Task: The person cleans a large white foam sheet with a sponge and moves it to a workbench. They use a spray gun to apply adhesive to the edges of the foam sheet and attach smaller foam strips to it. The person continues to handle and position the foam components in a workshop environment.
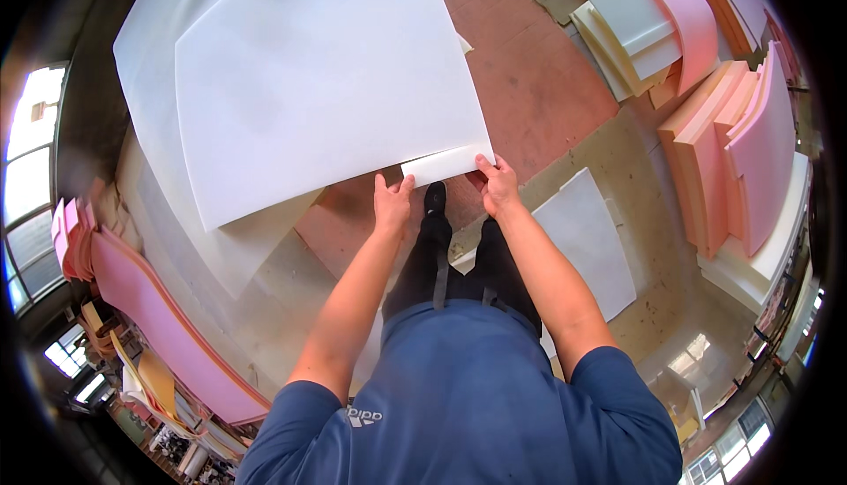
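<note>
A large white foam sheet (326, 70) lies on top of a stack of white sheets (150, 61) in front of me. My right hand (498, 187) grips the sheet's near right corner, thumb on top. My left hand (391, 205) sits just below the sheet's near edge, fingers curled up against its underside. Between my hands I see my black trouser legs and a black shoe (434, 198) on the reddish floor (538, 70).
A smaller white foam sheet (591, 238) lies on the floor to my right. Stacks of pink, peach and cream foam (732, 150) stand at the right, with more (644, 17) behind them. A long pink foam strip (150, 317) curves along the left.
</note>
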A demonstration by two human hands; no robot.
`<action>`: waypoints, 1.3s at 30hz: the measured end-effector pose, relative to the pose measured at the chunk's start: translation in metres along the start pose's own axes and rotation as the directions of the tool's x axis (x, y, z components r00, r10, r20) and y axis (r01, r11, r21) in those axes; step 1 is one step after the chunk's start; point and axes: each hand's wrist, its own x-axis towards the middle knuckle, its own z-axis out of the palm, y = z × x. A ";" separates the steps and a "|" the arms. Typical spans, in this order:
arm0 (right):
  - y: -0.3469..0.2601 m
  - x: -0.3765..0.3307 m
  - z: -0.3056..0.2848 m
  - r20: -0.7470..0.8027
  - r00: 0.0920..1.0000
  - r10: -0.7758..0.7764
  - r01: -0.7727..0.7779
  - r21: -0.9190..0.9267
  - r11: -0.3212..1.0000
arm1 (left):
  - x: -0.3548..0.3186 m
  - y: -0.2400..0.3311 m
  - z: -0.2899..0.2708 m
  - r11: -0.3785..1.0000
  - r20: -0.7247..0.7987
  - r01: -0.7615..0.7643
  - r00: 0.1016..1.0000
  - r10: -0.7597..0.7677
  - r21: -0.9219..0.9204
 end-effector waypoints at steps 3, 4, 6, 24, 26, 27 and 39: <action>0.001 0.000 0.001 -0.009 1.000 0.000 0.000 0.002 1.000 | 0.001 0.001 -0.001 0.999 0.007 -0.013 1.000 0.013 0.034; 0.000 0.000 0.002 -0.004 1.000 -0.002 0.002 0.007 1.000 | 0.000 0.002 -0.001 0.999 0.010 -0.015 1.000 0.014 0.051; 0.000 0.001 0.001 0.004 1.000 -0.006 0.006 0.013 1.000 | 0.003 0.002 0.000 1.000 0.005 0.008 1.000 -0.008 0.023; -0.002 -0.002 0.004 -0.001 1.000 -0.006 0.006 0.029 1.000 | 0.005 0.000 -0.001 0.999 -0.002 0.032 0.999 -0.032 0.028; -0.002 -0.002 0.004 -0.017 1.000 -0.003 0.003 0.021 1.000 | 0.003 0.003 0.000 0.999 -0.001 0.037 0.999 -0.037 0.033; -0.002 -0.001 0.003 -0.011 1.000 -0.002 0.002 0.024 1.000 | 0.002 0.005 0.001 0.998 0.000 0.040 0.999 -0.040 0.038; 0.000 0.002 0.002 -0.013 1.000 0.006 -0.005 0.023 1.000 | 0.011 -0.005 -0.003 0.999 0.003 0.048 0.999 -0.048 0.025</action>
